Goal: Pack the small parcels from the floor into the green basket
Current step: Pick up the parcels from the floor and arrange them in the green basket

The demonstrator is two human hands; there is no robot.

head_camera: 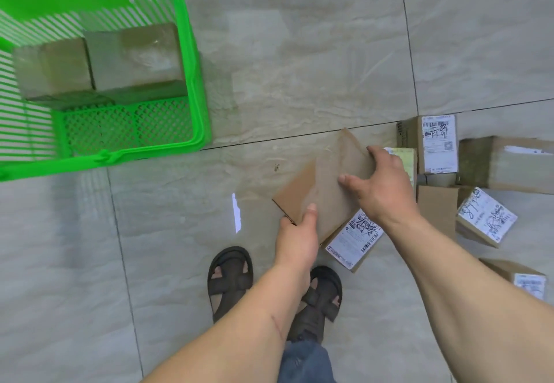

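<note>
We hold a flat brown parcel (326,184) above the floor, right of the green basket (198,106), left hand (296,232) gripping its near corner, right hand (380,181) clasping its far edge. We should keep it level, carry it left, and lower it onto the bare mesh near the two packed boxes (99,64).

Both hands hold one flat brown parcel (323,184) above the tiled floor (299,52): left hand (296,238) grips its near corner, thumb on top, while right hand (380,184) clasps the far-right edge, fingers (349,180) spread over the top face. Under and just right of the right fingers lie more parcels, among them a labelled parcel (355,240) partly beneath the held one and a white-labelled box (431,142) beyond the knuckles. Well left of and beyond both hands stands the green basket (195,82), two taped boxes (102,64) inside, side by side; sandals (230,280) sit below the left wrist.
</note>
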